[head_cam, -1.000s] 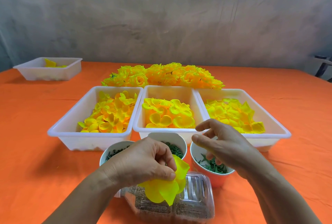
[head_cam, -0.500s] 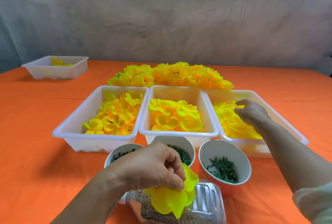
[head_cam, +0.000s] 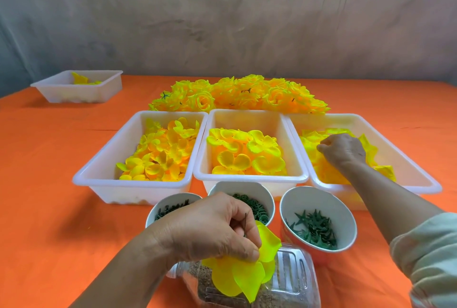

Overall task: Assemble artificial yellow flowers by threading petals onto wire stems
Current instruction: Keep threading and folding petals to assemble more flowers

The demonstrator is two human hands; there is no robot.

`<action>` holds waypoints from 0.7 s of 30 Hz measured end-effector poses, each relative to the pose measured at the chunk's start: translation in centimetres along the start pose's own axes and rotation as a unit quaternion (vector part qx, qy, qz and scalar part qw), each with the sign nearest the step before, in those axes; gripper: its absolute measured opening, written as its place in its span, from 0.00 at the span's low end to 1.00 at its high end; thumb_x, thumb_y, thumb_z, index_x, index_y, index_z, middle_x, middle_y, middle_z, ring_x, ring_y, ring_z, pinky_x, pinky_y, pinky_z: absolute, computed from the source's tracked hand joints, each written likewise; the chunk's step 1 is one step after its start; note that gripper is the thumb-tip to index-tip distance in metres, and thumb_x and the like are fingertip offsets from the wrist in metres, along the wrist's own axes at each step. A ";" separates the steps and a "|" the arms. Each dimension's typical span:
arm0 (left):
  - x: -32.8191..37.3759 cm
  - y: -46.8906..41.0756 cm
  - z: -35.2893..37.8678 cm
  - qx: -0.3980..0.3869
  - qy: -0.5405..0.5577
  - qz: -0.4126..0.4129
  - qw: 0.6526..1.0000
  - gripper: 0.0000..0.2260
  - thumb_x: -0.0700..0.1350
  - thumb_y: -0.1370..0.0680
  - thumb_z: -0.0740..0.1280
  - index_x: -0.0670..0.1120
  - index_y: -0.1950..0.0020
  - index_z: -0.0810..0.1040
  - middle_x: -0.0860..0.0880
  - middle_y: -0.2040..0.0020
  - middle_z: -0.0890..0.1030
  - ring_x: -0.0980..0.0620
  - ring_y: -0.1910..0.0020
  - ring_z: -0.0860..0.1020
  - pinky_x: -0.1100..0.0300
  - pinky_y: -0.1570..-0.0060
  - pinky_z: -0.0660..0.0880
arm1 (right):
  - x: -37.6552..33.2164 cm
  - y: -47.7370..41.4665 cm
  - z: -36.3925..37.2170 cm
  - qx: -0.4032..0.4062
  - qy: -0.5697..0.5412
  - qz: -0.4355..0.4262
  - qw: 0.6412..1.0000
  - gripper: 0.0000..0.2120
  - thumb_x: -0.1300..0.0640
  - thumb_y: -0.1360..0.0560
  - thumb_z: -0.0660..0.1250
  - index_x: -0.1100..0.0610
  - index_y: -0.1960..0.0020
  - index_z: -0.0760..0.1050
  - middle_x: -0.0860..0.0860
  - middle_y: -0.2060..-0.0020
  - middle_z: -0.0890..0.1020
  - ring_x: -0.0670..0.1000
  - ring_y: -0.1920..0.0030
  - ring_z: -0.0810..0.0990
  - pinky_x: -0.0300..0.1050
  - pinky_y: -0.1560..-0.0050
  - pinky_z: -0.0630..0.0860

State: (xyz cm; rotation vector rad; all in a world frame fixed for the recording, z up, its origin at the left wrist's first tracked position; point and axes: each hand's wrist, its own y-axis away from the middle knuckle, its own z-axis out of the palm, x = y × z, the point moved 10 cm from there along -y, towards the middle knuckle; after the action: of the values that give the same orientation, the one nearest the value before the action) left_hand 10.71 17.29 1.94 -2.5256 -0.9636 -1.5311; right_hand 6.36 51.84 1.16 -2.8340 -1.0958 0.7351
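Left hand (head_cam: 210, 228) pinches thin dark wire stem (head_cam: 245, 223) plus bright yellow fabric petals (head_cam: 242, 275), fingers curled tight, over clear plastic box (head_cam: 291, 280). Right hand (head_cam: 342, 150) in rightmost white plastic tray (head_cam: 415, 187) — fingers curled into loose tray petals (head_cam: 311, 144), actual grip unclear.

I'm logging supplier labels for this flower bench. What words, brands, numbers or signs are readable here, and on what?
None can be read anywhere in the picture.
White plastic trays: no print visible.
White-lined paper cups: the right cup's reddish outer wall may carry print, but too little of it shows to read.
Clear plastic box: only moulded ridges, no lettering visible.
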 end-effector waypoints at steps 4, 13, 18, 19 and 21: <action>-0.2 -0.1 0.3 -0.009 0.015 0.002 1.000 0.07 0.43 0.31 0.77 0.55 0.64 0.83 0.58 0.72 0.73 0.60 0.72 0.70 0.67 0.70 0.68 | 0.8 0.1 -1.6 0.064 -0.091 0.020 0.994 0.10 0.57 0.28 0.69 0.56 0.47 0.79 0.60 0.48 0.82 0.63 0.44 0.77 0.48 0.48 0.71; -0.5 -0.1 0.5 -0.012 0.042 0.016 0.999 0.08 0.42 0.31 0.77 0.54 0.64 0.83 0.57 0.72 0.73 0.60 0.72 0.70 0.69 0.71 0.67 | 2.9 1.2 -2.9 0.067 -0.339 0.071 0.936 0.07 0.56 0.31 0.73 0.53 0.54 0.78 0.54 0.55 0.82 0.60 0.51 0.81 0.59 0.44 0.77; -0.7 -0.2 0.7 -0.014 0.055 0.020 0.998 0.07 0.43 0.32 0.76 0.54 0.64 0.82 0.58 0.73 0.73 0.60 0.73 0.70 0.66 0.71 0.68 | 3.1 2.0 -4.0 0.073 -0.398 0.055 0.913 0.09 0.51 0.30 0.75 0.54 0.56 0.78 0.54 0.58 0.80 0.54 0.57 0.77 0.56 0.47 0.76; -0.7 -0.2 0.7 -0.012 0.056 0.022 0.998 0.06 0.43 0.32 0.76 0.54 0.64 0.82 0.58 0.73 0.73 0.60 0.73 0.70 0.66 0.70 0.68 | 3.1 2.2 -4.2 0.077 -0.411 0.053 0.907 0.08 0.52 0.29 0.74 0.54 0.56 0.78 0.54 0.59 0.80 0.54 0.57 0.77 0.55 0.49 0.76; -0.8 -0.2 0.7 -0.008 0.062 0.024 0.998 0.05 0.44 0.33 0.76 0.54 0.64 0.82 0.58 0.73 0.73 0.60 0.74 0.70 0.66 0.71 0.68 | 3.1 2.6 -4.6 0.084 -0.447 0.050 0.889 0.04 0.55 0.28 0.72 0.54 0.57 0.78 0.54 0.60 0.80 0.52 0.59 0.77 0.51 0.53 0.76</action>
State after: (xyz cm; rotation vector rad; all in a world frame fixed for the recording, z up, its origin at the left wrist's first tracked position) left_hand 10.94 17.29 0.91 -2.4129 -0.8720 -1.6654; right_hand 11.97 52.55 3.44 -2.3845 -0.8312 2.1429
